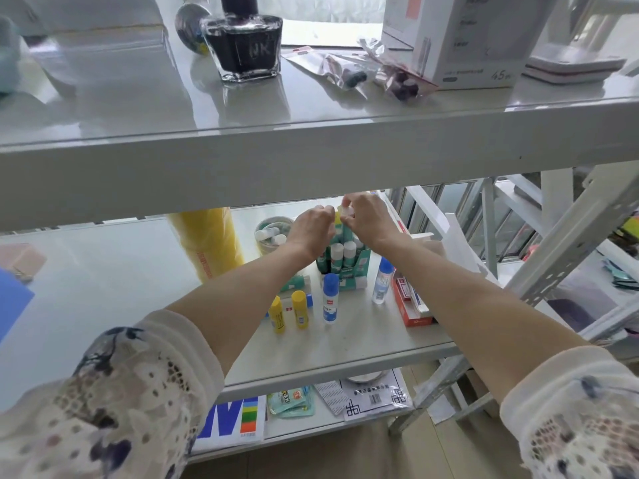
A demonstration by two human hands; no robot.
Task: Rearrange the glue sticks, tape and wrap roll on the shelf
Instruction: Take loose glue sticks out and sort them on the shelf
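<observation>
Your left hand (313, 229) and right hand (368, 216) meet at frame centre, fingers curled together, pinching a small glue stick (346, 210) above the teal box of glue sticks (345, 261); yellow wrap roll (211, 243) stands left.

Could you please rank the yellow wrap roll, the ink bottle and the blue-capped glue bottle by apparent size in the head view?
1. ink bottle and yellow wrap roll: look alike, roll partly hidden, so unranked.
2. blue-capped glue bottle.

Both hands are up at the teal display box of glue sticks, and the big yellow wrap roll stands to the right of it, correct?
Not quite: in the head view both hands are at the teal display box, but the yellow wrap roll stands to its left.
</observation>
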